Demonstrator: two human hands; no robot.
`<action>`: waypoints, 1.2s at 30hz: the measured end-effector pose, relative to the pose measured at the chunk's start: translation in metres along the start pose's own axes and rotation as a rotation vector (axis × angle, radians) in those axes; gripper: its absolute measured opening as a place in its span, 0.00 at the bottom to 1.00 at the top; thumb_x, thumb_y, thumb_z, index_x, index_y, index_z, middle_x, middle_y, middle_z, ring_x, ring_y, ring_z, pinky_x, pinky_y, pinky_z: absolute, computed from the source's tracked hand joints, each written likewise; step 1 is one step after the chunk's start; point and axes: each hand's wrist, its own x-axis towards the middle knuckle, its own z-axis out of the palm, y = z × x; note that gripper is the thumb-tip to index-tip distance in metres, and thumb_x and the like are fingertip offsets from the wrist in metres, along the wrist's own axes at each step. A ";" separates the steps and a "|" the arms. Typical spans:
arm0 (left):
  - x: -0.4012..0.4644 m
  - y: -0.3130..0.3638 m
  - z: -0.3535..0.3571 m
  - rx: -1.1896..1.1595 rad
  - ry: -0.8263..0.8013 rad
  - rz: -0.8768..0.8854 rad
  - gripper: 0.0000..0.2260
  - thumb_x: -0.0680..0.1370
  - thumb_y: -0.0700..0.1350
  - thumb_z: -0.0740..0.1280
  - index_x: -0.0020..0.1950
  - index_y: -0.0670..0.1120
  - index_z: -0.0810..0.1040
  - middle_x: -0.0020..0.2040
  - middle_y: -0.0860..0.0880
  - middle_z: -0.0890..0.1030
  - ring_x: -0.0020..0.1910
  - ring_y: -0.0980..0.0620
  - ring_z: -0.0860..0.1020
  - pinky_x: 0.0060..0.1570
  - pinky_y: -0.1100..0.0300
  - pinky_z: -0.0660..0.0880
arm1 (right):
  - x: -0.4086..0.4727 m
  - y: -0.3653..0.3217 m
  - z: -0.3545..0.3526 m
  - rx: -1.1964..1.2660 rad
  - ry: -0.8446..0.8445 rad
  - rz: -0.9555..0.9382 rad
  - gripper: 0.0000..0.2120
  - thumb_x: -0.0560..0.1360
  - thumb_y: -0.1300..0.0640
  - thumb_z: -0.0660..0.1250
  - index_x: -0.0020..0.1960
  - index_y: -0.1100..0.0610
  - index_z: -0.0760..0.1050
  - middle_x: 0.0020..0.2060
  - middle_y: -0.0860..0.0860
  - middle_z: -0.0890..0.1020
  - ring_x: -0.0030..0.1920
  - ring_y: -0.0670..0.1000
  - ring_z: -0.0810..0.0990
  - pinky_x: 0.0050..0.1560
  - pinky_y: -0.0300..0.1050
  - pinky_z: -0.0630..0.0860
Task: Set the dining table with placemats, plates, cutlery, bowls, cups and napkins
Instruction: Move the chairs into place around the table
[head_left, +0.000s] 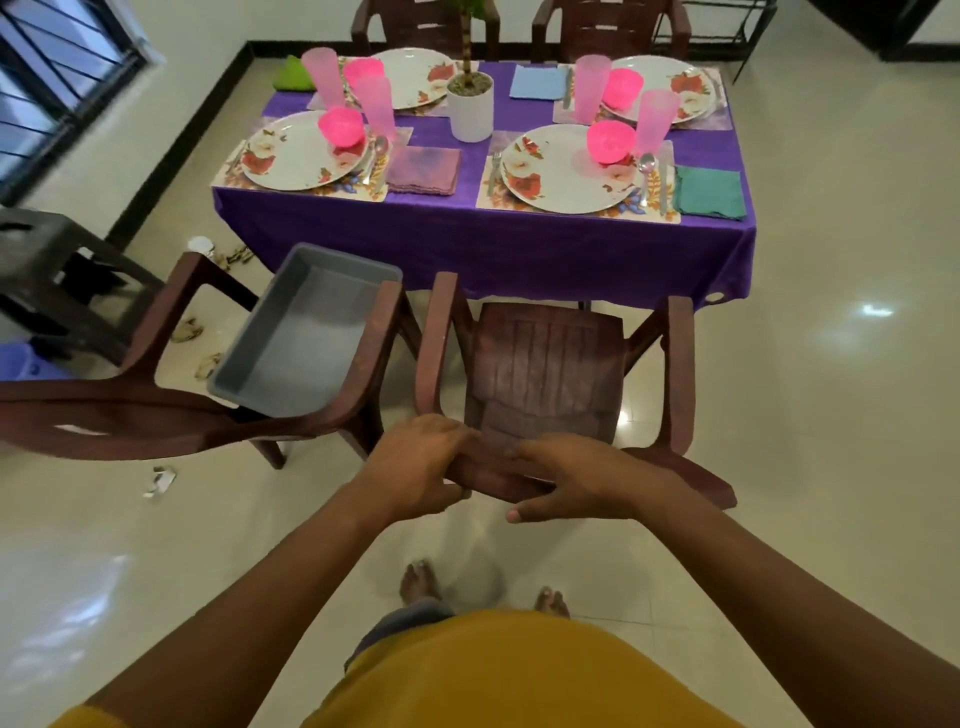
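Both my arms reach forward; left hand (415, 470) and right hand (576, 480) grip the chair back (498, 480), fingers curled.

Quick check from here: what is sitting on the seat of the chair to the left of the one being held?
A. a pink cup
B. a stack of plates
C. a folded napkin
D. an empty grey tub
D: the grey tub rests across the left chair with nothing visible inside, while both hands, left hand and right hand, grip the backrest of the other chair.
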 end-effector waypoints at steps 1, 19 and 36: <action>-0.007 -0.015 -0.005 0.000 -0.012 -0.017 0.30 0.71 0.61 0.75 0.72 0.57 0.75 0.65 0.56 0.81 0.65 0.53 0.77 0.66 0.51 0.74 | 0.013 -0.015 -0.001 -0.015 0.029 -0.030 0.31 0.74 0.32 0.70 0.72 0.44 0.70 0.61 0.45 0.79 0.56 0.49 0.78 0.57 0.52 0.80; -0.167 -0.339 -0.067 0.136 -0.225 -0.153 0.46 0.69 0.65 0.78 0.81 0.50 0.63 0.77 0.48 0.71 0.73 0.45 0.72 0.73 0.50 0.69 | 0.245 -0.306 0.054 -0.095 0.259 -0.052 0.35 0.75 0.34 0.70 0.76 0.47 0.67 0.68 0.48 0.76 0.67 0.52 0.74 0.63 0.53 0.75; -0.198 -0.459 -0.019 0.124 -0.092 -0.136 0.06 0.66 0.51 0.64 0.39 0.52 0.77 0.34 0.55 0.79 0.33 0.51 0.78 0.32 0.59 0.76 | 0.348 -0.411 0.106 -0.337 0.345 0.041 0.06 0.77 0.52 0.67 0.52 0.54 0.76 0.46 0.52 0.83 0.44 0.57 0.83 0.39 0.47 0.68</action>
